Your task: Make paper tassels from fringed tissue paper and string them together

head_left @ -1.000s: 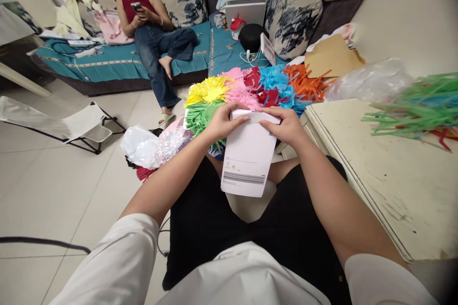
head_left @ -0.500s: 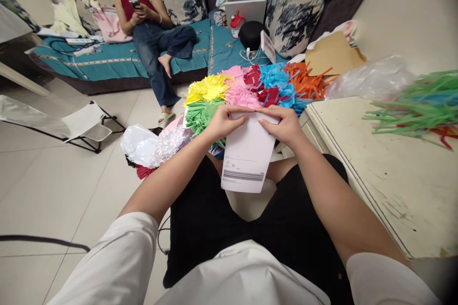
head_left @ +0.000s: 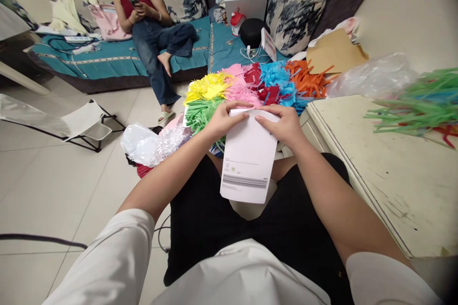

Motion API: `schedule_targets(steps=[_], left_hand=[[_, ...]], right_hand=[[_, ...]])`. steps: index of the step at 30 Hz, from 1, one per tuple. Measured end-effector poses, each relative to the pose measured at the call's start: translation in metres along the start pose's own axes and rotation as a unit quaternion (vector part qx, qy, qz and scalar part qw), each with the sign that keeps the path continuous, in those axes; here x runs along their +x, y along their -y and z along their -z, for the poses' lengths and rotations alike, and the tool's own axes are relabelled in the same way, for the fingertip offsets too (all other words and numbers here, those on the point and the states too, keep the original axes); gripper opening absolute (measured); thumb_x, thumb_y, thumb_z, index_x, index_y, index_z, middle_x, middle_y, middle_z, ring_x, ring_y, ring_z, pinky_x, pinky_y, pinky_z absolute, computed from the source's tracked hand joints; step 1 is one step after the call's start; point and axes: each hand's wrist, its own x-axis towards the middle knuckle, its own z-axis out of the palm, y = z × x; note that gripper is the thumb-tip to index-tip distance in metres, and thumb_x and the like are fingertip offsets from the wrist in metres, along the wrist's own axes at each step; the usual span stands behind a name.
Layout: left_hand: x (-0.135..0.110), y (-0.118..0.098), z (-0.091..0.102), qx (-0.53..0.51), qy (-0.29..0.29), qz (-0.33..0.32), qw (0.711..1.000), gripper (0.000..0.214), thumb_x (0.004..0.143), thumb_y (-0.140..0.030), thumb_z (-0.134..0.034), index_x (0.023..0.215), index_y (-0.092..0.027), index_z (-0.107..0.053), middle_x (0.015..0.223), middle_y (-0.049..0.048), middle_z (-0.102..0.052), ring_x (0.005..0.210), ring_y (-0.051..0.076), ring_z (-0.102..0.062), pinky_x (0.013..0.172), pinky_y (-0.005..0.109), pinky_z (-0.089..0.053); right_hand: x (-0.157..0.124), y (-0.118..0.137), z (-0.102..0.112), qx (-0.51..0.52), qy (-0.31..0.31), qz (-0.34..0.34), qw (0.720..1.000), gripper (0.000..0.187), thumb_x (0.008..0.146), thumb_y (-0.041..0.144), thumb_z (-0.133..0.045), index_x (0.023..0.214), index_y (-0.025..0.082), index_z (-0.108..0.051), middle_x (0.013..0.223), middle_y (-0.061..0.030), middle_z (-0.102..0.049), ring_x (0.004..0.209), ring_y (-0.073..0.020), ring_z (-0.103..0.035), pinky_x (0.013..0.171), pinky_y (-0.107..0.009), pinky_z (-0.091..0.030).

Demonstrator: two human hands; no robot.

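Observation:
A white printed card, with small logos and grey bars near its lower edge, hangs over my lap. My left hand pinches its top left part, thumb on the near face and fingers behind. At the top right, my right hand grips the same card in a like way. Whether it is one sheet or a folded one I cannot tell. Just beyond both hands lie fringed paper bundles: green, yellow, pink, blue and orange, with dark red among them.
A cream cabinet top is close on my right, with green paper strips and clear plastic. Plastic bags lie to the left. A folding chair stands farther left. A person sits on the teal sofa holding a phone.
The card's lower edge has come down slightly toward me, and its face shows a little more. Both hands keep their hold at the top, with only slight finger shifts.

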Motion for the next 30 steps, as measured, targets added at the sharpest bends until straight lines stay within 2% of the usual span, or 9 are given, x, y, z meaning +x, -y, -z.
schedule_targets(steps=[2, 5, 7, 9, 11, 14, 18, 26, 30], left_hand=[[-0.001, 0.003, -0.001, -0.020, -0.002, 0.023, 1.000, 0.049, 0.087, -0.051, -0.093, 0.126, -0.022, -0.088, 0.133, 0.0106, -0.089, 0.103, 0.029, -0.086, 0.083, 0.037, -0.070], [-0.002, 0.008, -0.004, -0.024, -0.016, 0.032, 0.999, 0.055, 0.088, -0.059, -0.093, 0.129, -0.023, -0.080, 0.140, 0.0116, -0.084, 0.102, 0.028, -0.086, 0.080, 0.037, -0.071], [0.000, 0.012, -0.005, -0.035, -0.015, 0.035, 0.999, 0.065, 0.089, -0.067, -0.093, 0.135, -0.025, -0.074, 0.136, 0.0124, -0.084, 0.101, 0.029, -0.088, 0.081, 0.040, -0.073], [0.002, 0.013, -0.005, -0.073, 0.011, 0.049, 0.996, 0.078, 0.084, -0.074, -0.096, 0.139, -0.025, -0.071, 0.127, 0.0131, -0.086, 0.103, 0.033, -0.089, 0.085, 0.045, -0.075], [0.003, 0.013, -0.005, -0.118, 0.067, 0.081, 0.987, 0.086, 0.073, -0.074, -0.104, 0.134, -0.022, -0.073, 0.122, 0.0162, -0.089, 0.109, 0.038, -0.089, 0.092, 0.051, -0.075], [0.002, 0.008, -0.004, -0.162, 0.138, 0.135, 0.968, 0.082, 0.061, -0.063, -0.114, 0.120, -0.017, -0.079, 0.122, 0.0229, -0.090, 0.112, 0.044, -0.089, 0.100, 0.061, -0.075], [-0.001, 0.003, -0.001, -0.183, 0.151, 0.148, 0.960, 0.073, 0.062, -0.055, -0.114, 0.116, -0.016, -0.083, 0.120, 0.0245, -0.091, 0.111, 0.046, -0.090, 0.102, 0.066, -0.075], [-0.001, -0.003, 0.005, -0.162, 0.159, 0.141, 0.964, 0.067, 0.058, -0.055, -0.115, 0.107, -0.017, -0.088, 0.108, 0.0192, -0.092, 0.101, 0.041, -0.091, 0.095, 0.058, -0.077], [-0.002, -0.003, 0.005, -0.113, 0.125, 0.133, 0.977, 0.066, 0.061, -0.058, -0.114, 0.106, -0.017, -0.089, 0.109, 0.0179, -0.092, 0.096, 0.039, -0.091, 0.090, 0.055, -0.077]], right_hand=[[0.000, 0.000, 0.000, 0.003, 0.001, -0.007, 1.000, 0.043, 0.085, 0.058, -0.094, 0.111, 0.023, -0.096, 0.118, -0.0120, -0.092, 0.109, -0.0365, -0.086, 0.105, -0.053, -0.068], [0.001, 0.001, 0.000, 0.007, 0.006, -0.007, 1.000, 0.043, 0.085, 0.058, -0.095, 0.110, 0.022, -0.095, 0.117, -0.0124, -0.092, 0.108, -0.0366, -0.086, 0.106, -0.054, -0.068], [0.001, 0.000, 0.002, 0.006, -0.007, -0.001, 1.000, 0.041, 0.085, 0.055, -0.094, 0.109, 0.022, -0.095, 0.117, -0.0128, -0.092, 0.108, -0.0366, -0.086, 0.107, -0.055, -0.068], [0.002, -0.001, 0.003, 0.003, -0.036, -0.002, 0.999, 0.038, 0.086, 0.053, -0.094, 0.109, 0.023, -0.095, 0.117, -0.0126, -0.092, 0.108, -0.0365, -0.085, 0.106, -0.054, -0.069], [0.002, -0.002, 0.005, 0.001, -0.070, -0.008, 0.998, 0.037, 0.088, 0.052, -0.092, 0.111, 0.023, -0.094, 0.116, -0.0121, -0.091, 0.109, -0.0366, -0.085, 0.104, -0.054, -0.070], [0.002, -0.001, 0.008, -0.003, -0.090, -0.008, 0.996, 0.039, 0.090, 0.053, -0.092, 0.114, 0.023, -0.093, 0.117, -0.0120, -0.091, 0.111, -0.0371, -0.085, 0.104, -0.054, -0.070], [0.002, 0.004, 0.011, -0.005, -0.065, -0.001, 0.998, 0.040, 0.090, 0.054, -0.093, 0.115, 0.023, -0.093, 0.119, -0.0123, -0.091, 0.111, -0.0381, -0.085, 0.105, -0.055, -0.070], [0.002, 0.013, 0.015, -0.005, -0.023, -0.014, 1.000, 0.034, 0.088, 0.049, -0.092, 0.109, 0.023, -0.090, 0.112, -0.0106, -0.090, 0.104, -0.0358, -0.083, 0.099, -0.053, -0.069], [0.003, 0.012, 0.019, -0.014, 0.004, -0.016, 1.000, 0.033, 0.084, 0.051, -0.094, 0.100, 0.023, -0.087, 0.100, -0.0083, -0.087, 0.096, -0.0329, -0.081, 0.092, -0.048, -0.067]])
